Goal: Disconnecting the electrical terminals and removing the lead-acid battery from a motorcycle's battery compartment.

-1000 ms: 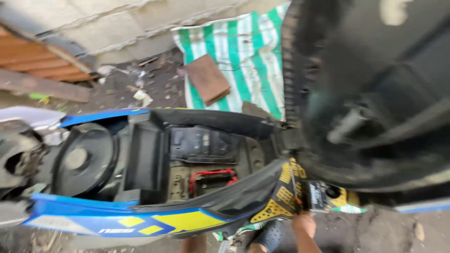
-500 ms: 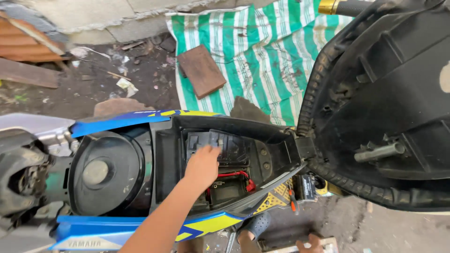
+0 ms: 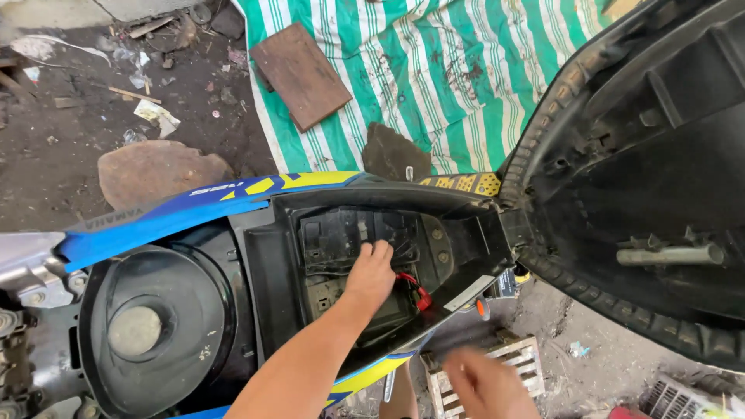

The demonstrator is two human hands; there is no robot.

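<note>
**Now your left hand is deeper in the under-seat bay, and your right has come into view**

Head view, one camera only. Half a second ago your left hand [image 3: 371, 273] sat over the battery area with the fingers spread flat; now it has slid a little toward the upper edge of the compartment, and the fingertips [image 3: 380, 248] press against the lower edge of the black plastic cover [image 3: 357, 233] that lies across the top of the under-seat compartment [image 3: 272, 256]. A second ago no hand was in the bay at all. That reads as a move from reaching in to actually working at the cover or what sits under it. The fingers are curled together and bearing on the plastic, but I cannot tell whether they have closed round anything; nothing is lifted clear.

The red cable [image 3: 415, 289] lies just beside the heel of that hand, to its right, running down toward the battery well, which the wrist partly hides.

Your left forearm comes up from the bottom middle of the frame at a slant, wrist straight, palm down.

Your right hand [image 3: 485, 382] is new at the lower right of centre, blurred by motion, fingers loosely apart and holding nothing that I can make out. It hovers over the small pale wooden crate [image 3: 521, 358] on the ground, well apart from the bay.

The raised seat [image 3: 644, 155] stands open at the right of the frame, its underside facing you. The round black tank cover [image 3: 155, 326] sits at lower left, untouched.
</note>
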